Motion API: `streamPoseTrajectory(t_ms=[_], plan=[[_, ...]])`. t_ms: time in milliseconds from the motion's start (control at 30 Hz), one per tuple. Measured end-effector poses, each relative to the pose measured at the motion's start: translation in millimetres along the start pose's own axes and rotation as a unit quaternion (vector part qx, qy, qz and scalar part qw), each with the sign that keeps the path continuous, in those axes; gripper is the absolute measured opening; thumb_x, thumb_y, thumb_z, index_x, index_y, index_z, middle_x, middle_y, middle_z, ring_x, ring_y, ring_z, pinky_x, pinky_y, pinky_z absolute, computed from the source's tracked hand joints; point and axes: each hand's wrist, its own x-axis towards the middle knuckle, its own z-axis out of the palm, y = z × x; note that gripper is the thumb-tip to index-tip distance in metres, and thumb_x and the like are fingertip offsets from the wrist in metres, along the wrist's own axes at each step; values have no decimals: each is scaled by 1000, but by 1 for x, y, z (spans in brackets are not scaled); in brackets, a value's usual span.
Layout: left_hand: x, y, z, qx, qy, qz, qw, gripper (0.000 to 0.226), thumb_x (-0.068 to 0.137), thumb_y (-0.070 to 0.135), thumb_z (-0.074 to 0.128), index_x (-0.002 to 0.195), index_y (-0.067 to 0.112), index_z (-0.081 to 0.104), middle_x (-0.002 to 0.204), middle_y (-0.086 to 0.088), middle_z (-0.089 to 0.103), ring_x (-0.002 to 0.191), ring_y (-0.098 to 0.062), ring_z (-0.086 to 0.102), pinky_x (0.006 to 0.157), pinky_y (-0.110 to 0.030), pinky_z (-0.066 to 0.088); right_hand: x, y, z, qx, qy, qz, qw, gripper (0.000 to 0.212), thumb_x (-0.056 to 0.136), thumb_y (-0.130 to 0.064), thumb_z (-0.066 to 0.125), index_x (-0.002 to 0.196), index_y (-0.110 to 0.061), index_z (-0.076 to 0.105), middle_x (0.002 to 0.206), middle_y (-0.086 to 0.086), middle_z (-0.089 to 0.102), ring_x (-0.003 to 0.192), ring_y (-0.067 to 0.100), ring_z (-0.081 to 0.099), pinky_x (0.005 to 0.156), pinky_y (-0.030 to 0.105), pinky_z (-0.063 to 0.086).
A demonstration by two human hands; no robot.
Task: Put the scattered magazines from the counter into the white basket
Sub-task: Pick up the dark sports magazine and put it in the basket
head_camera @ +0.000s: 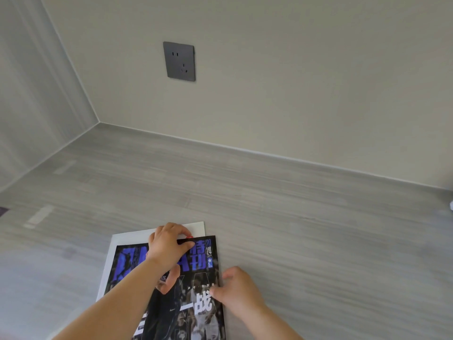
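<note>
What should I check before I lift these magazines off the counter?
1. Left hand grips the dark magazine at its top edge: ok.
2. Right hand at its right edge, grip closed: cannot tell.
3. White magazine underneath squared with it: not ok, it sticks out at top and left.
4. White magazine also gripped: cannot tell.
5. White basket in view: not ok.
</note>
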Motion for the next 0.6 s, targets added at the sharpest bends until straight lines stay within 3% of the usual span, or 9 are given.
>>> streamPoseTrajectory(t_ms=[33, 133, 267, 400, 533, 600], plan=[[-2, -2, 1, -6, -1, 3, 1000, 22, 81, 31, 61, 102, 26, 62, 122, 3, 53, 121, -18, 39, 103, -33, 24, 0, -3, 2, -10, -6, 5, 1000, 17, 76, -32, 60, 81, -23, 47, 85, -5, 56, 91, 19, 55, 71, 23, 38], [-5, -1, 0, -10, -4, 12, 1000, 27, 81, 30, 61, 107, 27, 61, 125, 3, 51, 123, -18, 36, 103, -31, 23, 2, -10, 3, -40, -41, 18, 998, 33, 74, -30, 60, 53, -20, 37, 57, -5, 43, 72, 20, 49, 57, 24, 34], [-4, 0, -4, 11, -39, 12, 999, 38, 83, 37, 57, 119, 27, 54, 130, 3, 46, 127, -19, 31, 106, -32, 20, 5, -16, -4, 30, -112, 15, 993, 30, 76, -23, 63, 55, -18, 42, 58, -3, 47, 55, 11, 45, 55, 23, 34], [-1, 5, -10, 32, -54, 5, 998, 43, 84, 44, 53, 123, 27, 50, 130, 0, 50, 125, -22, 37, 105, -36, 25, 3, -16, -16, 109, -67, -43, 991, 31, 78, -15, 60, 57, -21, 37, 61, -5, 45, 57, 8, 40, 54, 23, 31], [9, 21, -22, -32, -108, -14, 994, 26, 80, 34, 63, 100, 19, 55, 96, 0, 61, 93, -20, 55, 91, -32, 39, 1, -6, -39, 134, -12, -99, 986, 36, 80, -11, 58, 56, -21, 34, 57, -4, 37, 53, 8, 33, 51, 22, 27], [12, 39, -28, -113, -143, -11, 983, 17, 79, 19, 67, 78, 14, 51, 77, -4, 58, 68, -18, 57, 69, -22, 47, -3, 4, -52, 155, 5, -96, 983, 34, 82, -12, 57, 59, -21, 34, 57, -5, 36, 54, 8, 32, 51, 21, 27]])
